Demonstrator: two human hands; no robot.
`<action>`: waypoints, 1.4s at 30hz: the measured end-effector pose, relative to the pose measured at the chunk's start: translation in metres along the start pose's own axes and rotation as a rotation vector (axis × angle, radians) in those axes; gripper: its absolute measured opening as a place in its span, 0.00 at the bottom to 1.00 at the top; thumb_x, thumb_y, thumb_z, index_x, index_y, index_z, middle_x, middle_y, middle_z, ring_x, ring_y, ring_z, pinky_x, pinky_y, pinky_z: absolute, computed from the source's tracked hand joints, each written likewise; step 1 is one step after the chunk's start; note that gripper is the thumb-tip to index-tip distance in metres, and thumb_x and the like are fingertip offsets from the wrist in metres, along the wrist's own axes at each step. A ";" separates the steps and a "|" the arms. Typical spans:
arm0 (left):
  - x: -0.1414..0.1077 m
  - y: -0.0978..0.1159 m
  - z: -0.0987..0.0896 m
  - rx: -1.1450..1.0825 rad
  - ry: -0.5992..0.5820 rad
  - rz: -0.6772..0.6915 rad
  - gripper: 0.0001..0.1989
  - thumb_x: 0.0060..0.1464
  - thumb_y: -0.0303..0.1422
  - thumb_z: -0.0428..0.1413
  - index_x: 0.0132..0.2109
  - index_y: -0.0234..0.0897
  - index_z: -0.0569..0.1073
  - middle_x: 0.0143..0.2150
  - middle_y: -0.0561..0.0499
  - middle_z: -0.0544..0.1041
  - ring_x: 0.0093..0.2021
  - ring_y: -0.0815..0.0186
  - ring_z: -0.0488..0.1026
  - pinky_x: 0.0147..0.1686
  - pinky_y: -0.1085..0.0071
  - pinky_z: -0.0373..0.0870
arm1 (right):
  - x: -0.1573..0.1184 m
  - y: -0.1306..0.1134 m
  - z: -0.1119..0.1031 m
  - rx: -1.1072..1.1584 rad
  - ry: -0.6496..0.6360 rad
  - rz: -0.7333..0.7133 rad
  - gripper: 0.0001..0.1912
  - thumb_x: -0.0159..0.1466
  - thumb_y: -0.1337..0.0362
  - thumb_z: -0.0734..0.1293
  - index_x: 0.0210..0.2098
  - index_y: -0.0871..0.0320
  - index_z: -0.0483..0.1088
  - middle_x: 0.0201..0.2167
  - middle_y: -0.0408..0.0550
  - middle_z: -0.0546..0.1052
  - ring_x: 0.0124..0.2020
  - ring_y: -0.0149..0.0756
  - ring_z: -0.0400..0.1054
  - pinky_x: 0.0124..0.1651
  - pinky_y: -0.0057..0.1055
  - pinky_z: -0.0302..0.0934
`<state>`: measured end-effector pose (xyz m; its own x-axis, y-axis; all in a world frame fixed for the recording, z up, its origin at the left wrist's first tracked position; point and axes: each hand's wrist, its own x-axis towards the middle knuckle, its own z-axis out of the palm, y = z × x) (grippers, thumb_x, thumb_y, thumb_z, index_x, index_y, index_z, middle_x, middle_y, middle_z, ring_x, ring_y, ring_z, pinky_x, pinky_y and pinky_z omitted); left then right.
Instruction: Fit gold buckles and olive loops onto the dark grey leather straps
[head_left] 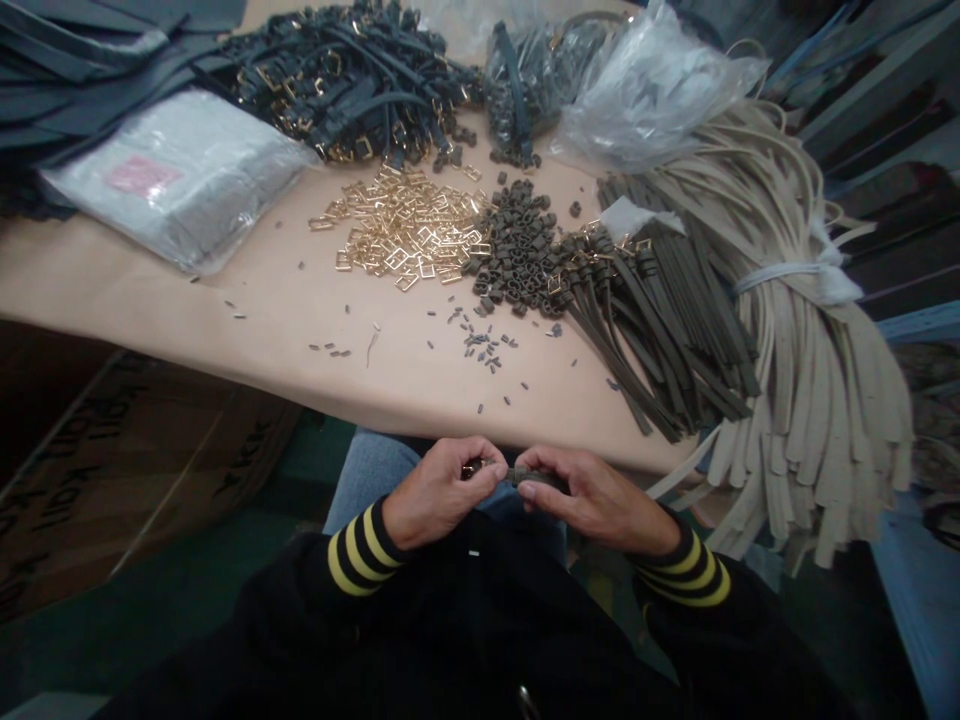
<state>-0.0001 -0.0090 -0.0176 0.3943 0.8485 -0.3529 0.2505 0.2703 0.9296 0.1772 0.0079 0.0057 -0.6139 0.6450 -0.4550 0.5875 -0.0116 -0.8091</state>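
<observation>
My left hand (pixel 444 487) and my right hand (pixel 589 492) meet over my lap, just off the table's front edge. Both pinch a dark olive strap (pixel 517 475), whose short middle part shows between the fingertips. A glint of gold metal, seemingly a buckle (pixel 469 470), shows at my left fingers. The rest of the strap is hidden by my hands. Ahead on the table lie small dark metal pieces (pixel 484 345), a heap of gold buckles (pixel 409 235), a pile of olive strap loops (pixel 517 240) and olive straps with buckles (pixel 652 320).
Beige straps (pixel 810 380) tied in a bundle hang over the table's (pixel 285 300) right side. At the back are a heap of dark buckled straps (pixel 352 75), a clear plastic bag (pixel 652 85) and a wrapped white packet (pixel 184 175). A cardboard box (pixel 150 480) stands low at left.
</observation>
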 end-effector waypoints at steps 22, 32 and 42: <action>-0.003 -0.009 0.007 0.420 0.067 0.363 0.07 0.54 0.28 0.42 0.34 0.33 0.64 0.27 0.50 0.69 0.28 0.69 0.66 0.29 0.74 0.62 | -0.002 -0.012 -0.003 -0.070 -0.026 0.077 0.15 0.62 0.65 0.54 0.23 0.62 0.64 0.17 0.42 0.68 0.19 0.24 0.60 0.24 0.22 0.53; 0.002 -0.018 0.012 0.734 0.167 0.595 0.07 0.55 0.26 0.37 0.36 0.35 0.58 0.22 0.53 0.67 0.21 0.67 0.66 0.21 0.73 0.61 | 0.004 -0.007 0.004 -0.160 0.022 0.009 0.11 0.58 0.66 0.57 0.21 0.62 0.62 0.16 0.38 0.58 0.19 0.24 0.51 0.23 0.22 0.45; 0.005 -0.012 0.008 0.520 0.081 0.513 0.09 0.56 0.28 0.38 0.34 0.36 0.61 0.25 0.52 0.68 0.24 0.70 0.66 0.25 0.75 0.64 | 0.004 0.005 0.000 0.059 0.009 -0.068 0.15 0.61 0.61 0.56 0.20 0.61 0.60 0.16 0.38 0.59 0.18 0.23 0.52 0.23 0.21 0.47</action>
<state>0.0062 -0.0113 -0.0313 0.5136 0.8464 0.1409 0.4467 -0.4040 0.7983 0.1775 0.0102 -0.0002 -0.6466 0.6523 -0.3954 0.5127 -0.0122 -0.8585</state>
